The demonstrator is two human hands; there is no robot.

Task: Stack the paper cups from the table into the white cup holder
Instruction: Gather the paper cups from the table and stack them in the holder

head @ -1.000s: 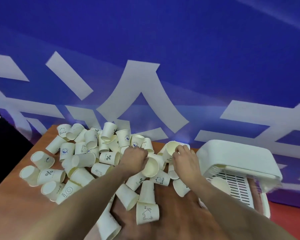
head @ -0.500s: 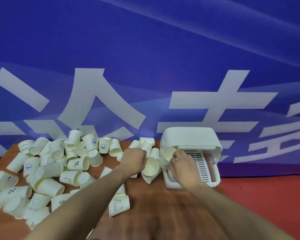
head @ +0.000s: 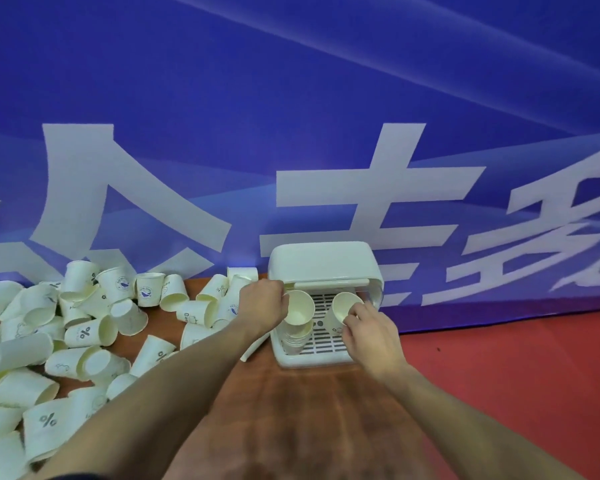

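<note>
Both hands have carried their cups rightward since half a second ago, from the edge of the pile to the mouth of the holder, and the view has swung with them. Now the left hand (head: 262,303) grips an off-white paper cup (head: 299,307) by its side wall, mouth tilted toward the camera, directly above a short nested stack of paper cups (head: 295,337) standing at the left of the holder's slotted floor. Beside it, the right hand (head: 371,329) pinches a second off-white paper cup (head: 345,306) at its rim and wall, mouth also facing the camera, over the right part of the grating.

These cups look very light and thin-walled, so they likely crush under a hard squeeze; a soft hold round the mid-wall or just under the rolled rim seems safest, and each should slide into the stack if dropped in straight, base first.

Around the hands sits the white plastic cup holder (head: 326,261), a hooded box with a grey-slotted tray, at the right end of the brown wooden desk (head: 309,410). Well to the left lies the loose heap of paper cups (head: 84,327), most on their sides, some printed with small marks. Behind everything hangs a blue banner with large white characters (head: 291,133).
</note>
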